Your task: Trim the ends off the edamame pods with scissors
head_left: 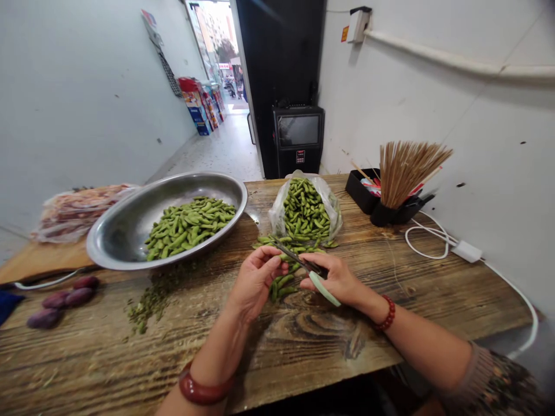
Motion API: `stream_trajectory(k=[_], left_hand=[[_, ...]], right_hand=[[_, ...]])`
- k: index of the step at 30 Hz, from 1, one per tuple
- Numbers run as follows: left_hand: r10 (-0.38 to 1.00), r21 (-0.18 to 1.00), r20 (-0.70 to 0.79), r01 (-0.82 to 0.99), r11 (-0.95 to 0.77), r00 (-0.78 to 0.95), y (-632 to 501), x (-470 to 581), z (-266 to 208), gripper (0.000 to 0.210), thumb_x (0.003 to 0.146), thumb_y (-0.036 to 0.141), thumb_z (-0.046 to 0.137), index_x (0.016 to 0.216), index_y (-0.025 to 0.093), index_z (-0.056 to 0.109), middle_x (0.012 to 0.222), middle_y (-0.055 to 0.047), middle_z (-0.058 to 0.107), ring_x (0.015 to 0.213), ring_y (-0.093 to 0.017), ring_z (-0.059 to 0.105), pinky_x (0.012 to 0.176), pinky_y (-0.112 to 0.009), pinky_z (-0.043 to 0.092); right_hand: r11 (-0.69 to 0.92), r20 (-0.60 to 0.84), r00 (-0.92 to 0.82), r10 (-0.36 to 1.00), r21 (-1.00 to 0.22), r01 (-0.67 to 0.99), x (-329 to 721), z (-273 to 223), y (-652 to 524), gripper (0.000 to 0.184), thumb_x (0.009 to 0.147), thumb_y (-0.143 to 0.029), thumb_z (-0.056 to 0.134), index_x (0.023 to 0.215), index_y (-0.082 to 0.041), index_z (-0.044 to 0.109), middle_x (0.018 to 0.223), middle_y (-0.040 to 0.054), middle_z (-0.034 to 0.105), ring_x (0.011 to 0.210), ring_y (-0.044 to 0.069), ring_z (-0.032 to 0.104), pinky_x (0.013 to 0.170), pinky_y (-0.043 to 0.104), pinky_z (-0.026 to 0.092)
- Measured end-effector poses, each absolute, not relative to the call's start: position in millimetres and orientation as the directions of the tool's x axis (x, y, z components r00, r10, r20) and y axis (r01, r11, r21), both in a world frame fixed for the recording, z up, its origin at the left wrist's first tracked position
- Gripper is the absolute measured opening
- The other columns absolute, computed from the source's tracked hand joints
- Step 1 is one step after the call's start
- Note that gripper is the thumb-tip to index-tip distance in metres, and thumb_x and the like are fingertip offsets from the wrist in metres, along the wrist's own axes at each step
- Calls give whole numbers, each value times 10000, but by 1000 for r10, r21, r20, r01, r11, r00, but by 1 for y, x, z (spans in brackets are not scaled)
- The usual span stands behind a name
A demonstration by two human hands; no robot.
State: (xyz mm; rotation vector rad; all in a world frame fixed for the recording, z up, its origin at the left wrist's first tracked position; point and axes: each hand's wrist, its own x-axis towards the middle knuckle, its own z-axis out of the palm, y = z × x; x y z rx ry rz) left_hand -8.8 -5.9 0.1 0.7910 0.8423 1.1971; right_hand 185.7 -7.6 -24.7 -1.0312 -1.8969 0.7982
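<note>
My left hand point(259, 277) pinches a green edamame pod point(284, 257) between thumb and fingers. In my right hand point(336, 278) is a pair of scissors point(321, 287) with pale green handles, its blades pointing left at the pod. Beyond my hands a clear plastic bag point(333, 208) lies open, full of edamame pods point(306, 208), some spilling onto the table. A few loose pods point(282, 286) lie between my hands. To the left, a wide steel basin point(125, 231) holds a heap of pods point(191, 225).
Small green trimmings point(150, 303) lie below the basin on the wooden table point(173, 358). Several purple-red bulbs point(67, 297) and a bagged pack of meat point(82, 211) are at left. At right stand a black holder point(381, 214) with wooden sticks point(407, 173) and a white cable point(437, 234).
</note>
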Motion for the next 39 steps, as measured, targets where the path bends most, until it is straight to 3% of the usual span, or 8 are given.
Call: stream_trajectory(k=[6, 10, 14, 17, 20, 24, 30, 39], left_hand=[[991, 994, 1, -111, 14, 133, -7, -2, -3, 180, 696, 238, 736, 865, 175, 731, 818, -48, 706, 731, -162, 632, 722, -283, 498], [974, 973, 129, 166, -161, 184, -5, -3, -3, 172, 709, 218, 707, 869, 189, 760, 870, -68, 721, 818, -203, 633, 787, -316, 469], [958, 945, 168, 239, -224, 231, -4, -5, -2, 171, 705, 211, 703, 864, 189, 761, 836, -68, 712, 786, -200, 626, 757, -309, 454], [974, 981, 78, 155, -113, 215, -5, -6, -2, 145, 697, 232, 714, 827, 172, 737, 770, -57, 695, 732, -187, 618, 711, -295, 449], [987, 995, -40, -80, 52, 156, -6, -9, 0, 169, 709, 262, 715, 844, 168, 678, 723, -32, 670, 689, -163, 605, 686, -279, 449], [995, 965, -14, -260, 39, 98, -5, -15, 3, 175, 711, 244, 724, 844, 159, 647, 786, -24, 650, 749, -134, 578, 744, -251, 437], [995, 970, 23, -241, 1, 97, -7, -14, 3, 186, 718, 232, 730, 874, 168, 652, 815, -10, 647, 756, -114, 557, 728, -214, 419], [993, 984, 11, -177, 9, 115, -9, -7, 2, 169, 687, 235, 756, 821, 167, 679, 822, -25, 684, 793, -151, 611, 793, -266, 457]], right_hand=[[398, 307, -326, 894, -879, 264, 185, -21, -9, 439, 697, -302, 753, 1097, -150, 657, 952, 71, 703, 869, 203, 650, 809, 331, 506], [374, 292, -331, 897, -901, 220, 186, -18, -8, 419, 704, -292, 743, 1088, -147, 661, 865, 46, 695, 835, 190, 644, 774, 311, 505], [378, 302, -306, 903, -897, 230, 188, -19, -7, 441, 699, -304, 747, 1098, -140, 655, 829, 46, 681, 810, 187, 634, 734, 299, 505], [402, 339, -265, 903, -883, 243, 191, -20, -5, 462, 699, -320, 749, 1116, -150, 642, 851, 46, 675, 782, 177, 627, 717, 295, 505], [456, 390, -251, 886, -833, 313, 193, -17, -4, 468, 700, -317, 755, 1131, -182, 631, 905, 45, 660, 754, 159, 610, 702, 285, 500], [509, 392, -344, 853, -771, 384, 195, -14, -4, 550, 684, -284, 774, 1195, -200, 587, 933, 43, 624, 764, 153, 580, 696, 273, 495], [550, 378, -426, 822, -721, 422, 194, -19, -4, 599, 686, -278, 777, 1235, -202, 553, 940, 43, 605, 808, 164, 561, 752, 294, 480], [542, 352, -441, 826, -711, 448, 193, -16, -6, 638, 669, -310, 787, 1245, -197, 538, 991, 60, 592, 847, 184, 564, 770, 315, 476]])
